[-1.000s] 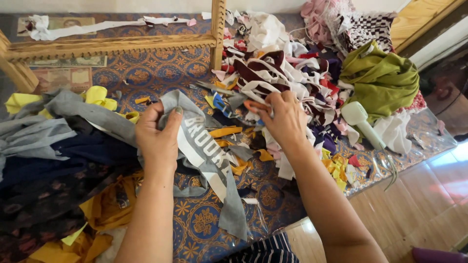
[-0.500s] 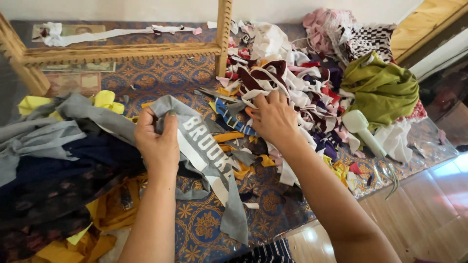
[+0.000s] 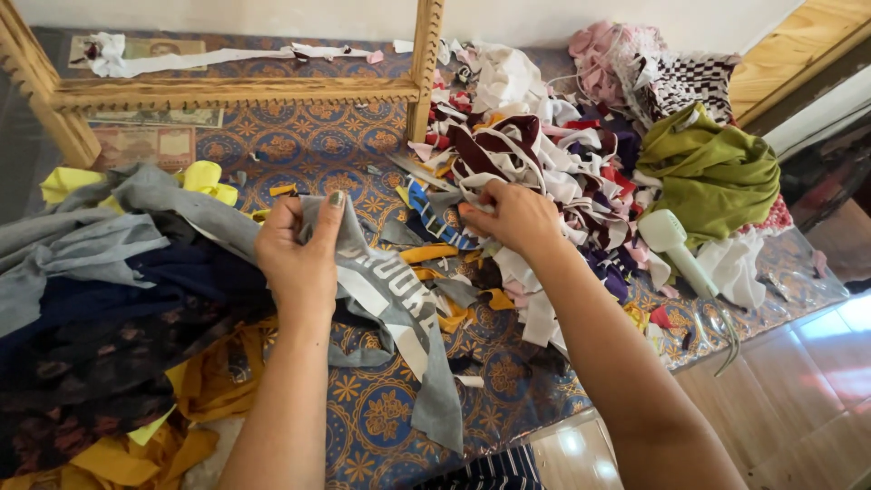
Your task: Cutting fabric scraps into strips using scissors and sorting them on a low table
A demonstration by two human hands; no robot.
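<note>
Change: our right hand (image 3: 510,218) has reached further into the scrap pile (image 3: 544,154).
Left hand (image 3: 299,254): we pinch the grey cloth strip (image 3: 399,299).
Right hand: fingers closed on scraps.

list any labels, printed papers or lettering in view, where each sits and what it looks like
Grey fabric strip: pinched in left hand, white block lettering.
Paper notes: flat under wooden frame, far left, rectangular, reddish and greenish.
Right hand: in scrap pile, no labels.
</note>
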